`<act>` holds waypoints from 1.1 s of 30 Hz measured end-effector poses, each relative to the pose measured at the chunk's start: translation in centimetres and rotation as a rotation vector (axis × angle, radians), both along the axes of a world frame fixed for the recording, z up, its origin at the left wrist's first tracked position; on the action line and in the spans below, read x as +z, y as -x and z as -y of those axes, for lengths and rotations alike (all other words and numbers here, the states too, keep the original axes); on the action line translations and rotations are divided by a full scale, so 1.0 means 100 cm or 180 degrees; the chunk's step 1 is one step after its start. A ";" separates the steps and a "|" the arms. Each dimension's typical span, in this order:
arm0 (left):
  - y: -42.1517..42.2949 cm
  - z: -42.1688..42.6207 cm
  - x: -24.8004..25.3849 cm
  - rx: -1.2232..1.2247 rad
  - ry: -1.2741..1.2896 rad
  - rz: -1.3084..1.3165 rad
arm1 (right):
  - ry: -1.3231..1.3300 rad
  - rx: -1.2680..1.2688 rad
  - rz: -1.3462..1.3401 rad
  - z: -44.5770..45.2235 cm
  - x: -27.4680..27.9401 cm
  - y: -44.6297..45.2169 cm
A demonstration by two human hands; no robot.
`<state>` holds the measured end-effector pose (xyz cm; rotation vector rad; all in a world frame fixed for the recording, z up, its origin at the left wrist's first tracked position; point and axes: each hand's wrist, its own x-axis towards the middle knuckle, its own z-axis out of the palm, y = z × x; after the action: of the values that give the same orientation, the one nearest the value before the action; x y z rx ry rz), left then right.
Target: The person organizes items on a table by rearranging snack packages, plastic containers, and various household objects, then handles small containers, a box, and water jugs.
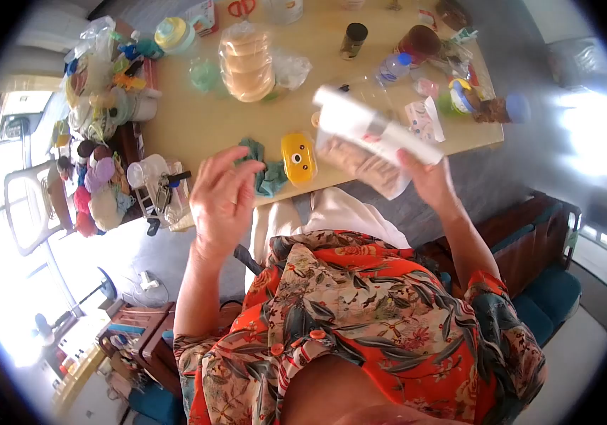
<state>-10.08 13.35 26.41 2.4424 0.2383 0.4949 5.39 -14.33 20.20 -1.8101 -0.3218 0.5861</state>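
Note:
My right hand (pixel 429 183) is closed on the end of a white packet (pixel 381 134), which has a clear lower part showing light brown pieces. The packet is tilted and a little blurred, over the front edge of the table. To the left, my left hand (pixel 222 202) is raised with its fingers apart and nothing in them. Near it on the table lie a crumpled teal cloth (pixel 269 177) and a yellow case (pixel 298 159) with a bear face.
The wooden table (pixel 324 64) holds a bag of stacked tan containers (pixel 246 64), a dark-lidded jar (pixel 353 40), a blue-capped bottle (pixel 394 67) and a patterned packet (pixel 425 119). Yarn balls (pixel 103 173) and bags crowd the left side. Wooden chairs (pixel 530 241) stand at the right.

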 end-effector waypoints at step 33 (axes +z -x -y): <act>0.239 -0.095 -0.202 0.3461 0.3649 -0.0900 | 0.0983 -0.0874 -0.0855 0.005 -0.157 -0.075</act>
<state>-33.93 22.86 6.20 1.0757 1.5131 0.2780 12.89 -14.78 4.51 -1.9954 0.2085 0.7009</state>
